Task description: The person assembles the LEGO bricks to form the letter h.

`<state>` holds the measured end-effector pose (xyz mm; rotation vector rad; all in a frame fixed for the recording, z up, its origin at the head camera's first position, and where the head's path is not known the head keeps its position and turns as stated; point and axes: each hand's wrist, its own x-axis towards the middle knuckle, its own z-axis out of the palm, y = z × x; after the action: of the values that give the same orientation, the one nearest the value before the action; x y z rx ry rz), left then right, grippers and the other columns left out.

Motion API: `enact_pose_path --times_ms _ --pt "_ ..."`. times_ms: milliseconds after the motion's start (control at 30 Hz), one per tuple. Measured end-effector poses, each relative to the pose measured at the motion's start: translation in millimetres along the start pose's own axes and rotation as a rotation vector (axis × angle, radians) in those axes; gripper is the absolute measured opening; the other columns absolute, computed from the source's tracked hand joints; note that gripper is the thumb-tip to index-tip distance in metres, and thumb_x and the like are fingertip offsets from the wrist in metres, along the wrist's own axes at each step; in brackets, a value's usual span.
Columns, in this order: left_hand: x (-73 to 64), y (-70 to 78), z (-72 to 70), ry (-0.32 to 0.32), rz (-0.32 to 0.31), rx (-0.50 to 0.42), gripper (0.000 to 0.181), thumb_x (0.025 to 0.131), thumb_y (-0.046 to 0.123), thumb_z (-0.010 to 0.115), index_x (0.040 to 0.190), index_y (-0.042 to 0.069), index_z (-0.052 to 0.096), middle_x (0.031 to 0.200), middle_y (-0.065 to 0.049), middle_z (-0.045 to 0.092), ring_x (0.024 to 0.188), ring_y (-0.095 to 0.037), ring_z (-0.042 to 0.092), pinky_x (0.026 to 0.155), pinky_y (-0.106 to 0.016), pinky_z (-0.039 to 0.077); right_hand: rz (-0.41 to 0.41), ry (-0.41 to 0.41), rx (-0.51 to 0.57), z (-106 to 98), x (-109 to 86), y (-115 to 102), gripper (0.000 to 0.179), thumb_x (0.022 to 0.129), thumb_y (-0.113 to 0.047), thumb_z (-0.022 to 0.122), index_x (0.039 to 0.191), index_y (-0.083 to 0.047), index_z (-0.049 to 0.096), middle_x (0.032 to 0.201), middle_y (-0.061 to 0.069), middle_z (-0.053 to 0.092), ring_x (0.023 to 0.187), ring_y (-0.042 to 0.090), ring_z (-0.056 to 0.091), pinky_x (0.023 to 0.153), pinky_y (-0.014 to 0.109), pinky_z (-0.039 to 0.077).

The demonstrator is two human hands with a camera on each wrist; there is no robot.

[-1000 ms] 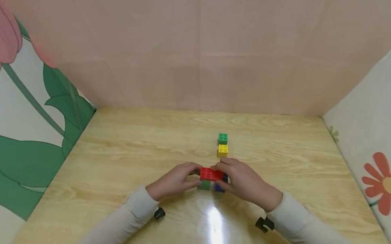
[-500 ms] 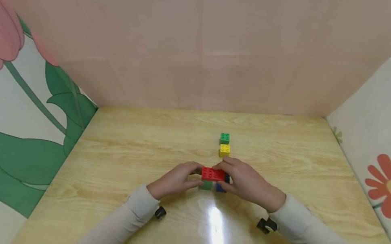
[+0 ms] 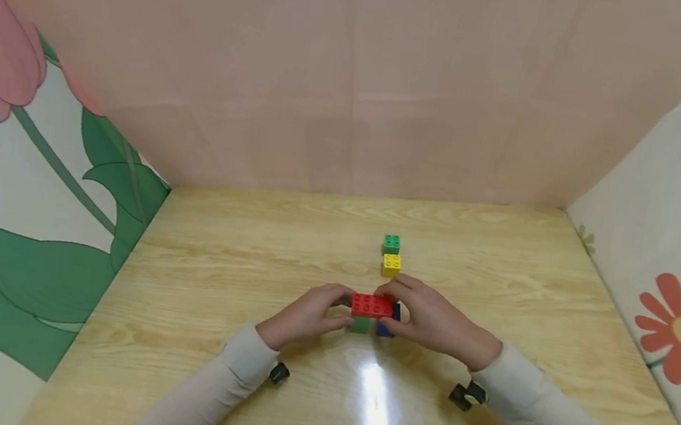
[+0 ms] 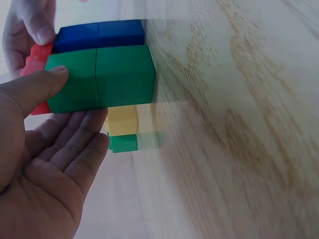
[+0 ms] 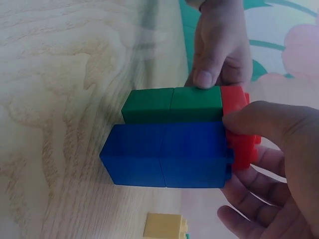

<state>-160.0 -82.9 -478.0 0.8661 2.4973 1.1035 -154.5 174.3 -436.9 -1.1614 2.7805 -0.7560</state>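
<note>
A long red brick (image 3: 372, 306) lies across the tops of two upright stacks, bridging them. The left stack is two green bricks (image 4: 99, 77); the right one is two blue bricks (image 5: 167, 155). My left hand (image 3: 307, 315) holds the green stack near its top, the thumb on the upper green brick and the fingers behind. At the other end my right hand (image 3: 438, 322) pinches the red brick, with its thumb at the seam with the upper blue brick. A few blue studs show beside the red brick in the right wrist view.
Behind the bridged bricks, a small yellow brick (image 3: 391, 265) and a small green brick (image 3: 391, 243) stand in line on the wooden table (image 3: 235, 242). A pink cloth wall (image 3: 354, 101) rises at the back, with flower-printed panels at both sides.
My right hand's forefinger has drawn back a little to the right, and more of the red brick's studs show. My left hand and the stacks keep their places.
</note>
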Motion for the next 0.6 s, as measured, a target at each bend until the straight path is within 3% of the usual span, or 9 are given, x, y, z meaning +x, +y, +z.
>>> enact_pose_path --times_ms 400,600 --pt "-1.0 -0.4 1.1 -0.006 -0.009 -0.002 0.037 0.095 0.025 0.066 0.129 0.014 0.055 0.124 0.003 0.060 0.117 -0.013 0.058 0.099 -0.029 0.046 -0.030 -0.007 0.088 0 -2.9 9 0.033 0.093 -0.037 0.067 0.120 -0.019 0.063 0.109 -0.013 0.059 0.091 0.006 0.055 0.078 0.033 0.052" --pt "0.1 -1.1 2.3 -0.001 -0.007 0.007 0.038 0.094 0.025 0.067 0.128 0.014 0.056 0.123 0.004 0.060 0.116 -0.011 0.057 0.098 -0.027 0.046 -0.016 0.056 0.159 -3 -1.8 14 0.033 0.100 -0.042 0.053 0.120 -0.018 0.065 0.108 -0.010 0.062 0.098 0.006 0.057 0.085 0.043 0.052"
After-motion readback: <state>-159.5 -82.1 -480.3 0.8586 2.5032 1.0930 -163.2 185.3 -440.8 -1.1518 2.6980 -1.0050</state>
